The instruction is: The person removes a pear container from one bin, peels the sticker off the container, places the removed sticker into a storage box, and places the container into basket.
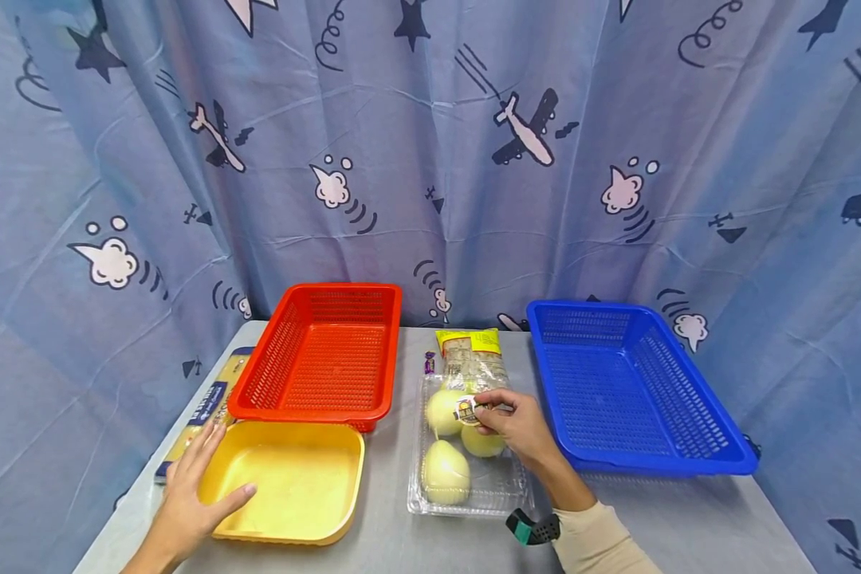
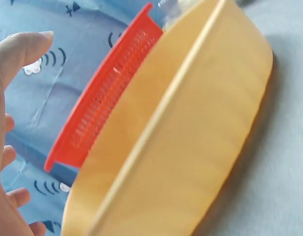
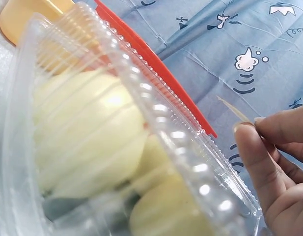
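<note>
My right hand [image 1: 522, 432] pinches a small flat label with white, orange and dark print [image 1: 465, 410] between thumb and fingertips. In the right wrist view the label [image 3: 232, 109] shows nearly edge-on as a thin pale strip. Below that hand is a clear plastic clamshell box [image 1: 498, 488] with several pale yellow-green pears [image 1: 446, 472] in it. My left hand [image 1: 186, 498] is spread, fingers fairly straight, over the left side of an empty yellow basin [image 1: 290, 478]. Nothing is in its grasp. The left wrist view shows the thumb apart from the basin's wall [image 2: 215, 113].
A red basket [image 1: 337, 371] stands behind the yellow basin, and a blue basket [image 1: 617, 399] at the right. Behind the box lie a yellow-topped clear bag [image 1: 473, 359] and a small purple wrapped sweet [image 1: 430, 363]. A long yellow-and-blue packet [image 1: 204, 402] lies along the left edge.
</note>
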`<state>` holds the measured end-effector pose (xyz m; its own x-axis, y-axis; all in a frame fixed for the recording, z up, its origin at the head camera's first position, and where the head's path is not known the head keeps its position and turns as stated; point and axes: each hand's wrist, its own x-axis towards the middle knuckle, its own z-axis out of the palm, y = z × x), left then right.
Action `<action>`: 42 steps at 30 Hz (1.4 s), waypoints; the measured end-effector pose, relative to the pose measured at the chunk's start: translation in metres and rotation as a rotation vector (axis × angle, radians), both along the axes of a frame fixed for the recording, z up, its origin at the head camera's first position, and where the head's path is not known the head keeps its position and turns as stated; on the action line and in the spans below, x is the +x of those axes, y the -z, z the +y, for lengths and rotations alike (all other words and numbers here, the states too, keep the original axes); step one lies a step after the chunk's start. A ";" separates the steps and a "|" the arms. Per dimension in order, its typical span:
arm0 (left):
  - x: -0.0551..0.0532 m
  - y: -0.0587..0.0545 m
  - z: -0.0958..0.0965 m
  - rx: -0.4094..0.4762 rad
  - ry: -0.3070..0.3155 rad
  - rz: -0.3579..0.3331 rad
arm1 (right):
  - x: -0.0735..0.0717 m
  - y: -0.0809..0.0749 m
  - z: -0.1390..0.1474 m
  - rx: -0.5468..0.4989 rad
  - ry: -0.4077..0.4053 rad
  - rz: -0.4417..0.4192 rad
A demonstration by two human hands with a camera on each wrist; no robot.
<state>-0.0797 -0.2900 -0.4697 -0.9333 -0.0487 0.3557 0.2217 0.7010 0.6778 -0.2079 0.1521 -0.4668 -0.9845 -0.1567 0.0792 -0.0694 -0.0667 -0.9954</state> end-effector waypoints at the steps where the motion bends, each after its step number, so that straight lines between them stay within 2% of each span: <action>1: 0.000 0.001 -0.001 -0.009 -0.004 -0.015 | 0.000 0.000 0.000 0.002 0.002 -0.002; 9: -0.001 0.009 -0.011 -0.104 -0.048 -0.165 | 0.001 -0.002 0.000 -0.002 0.005 -0.008; 25: 0.000 0.030 -0.030 -0.250 -0.026 -0.390 | 0.001 -0.001 0.001 0.017 0.012 0.028; 38: -0.001 0.030 -0.041 -0.281 -0.029 -0.575 | 0.009 -0.014 0.005 0.036 0.006 -0.004; 42: -0.003 0.029 -0.043 -0.277 -0.026 -0.587 | 0.010 -0.022 0.006 0.035 -0.018 0.007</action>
<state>-0.0823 -0.3329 -0.4982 -0.9762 -0.0535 -0.2102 -0.1498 0.8673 0.4747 -0.1977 0.1584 -0.4448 -0.9809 -0.1772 0.0799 -0.0752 -0.0329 -0.9966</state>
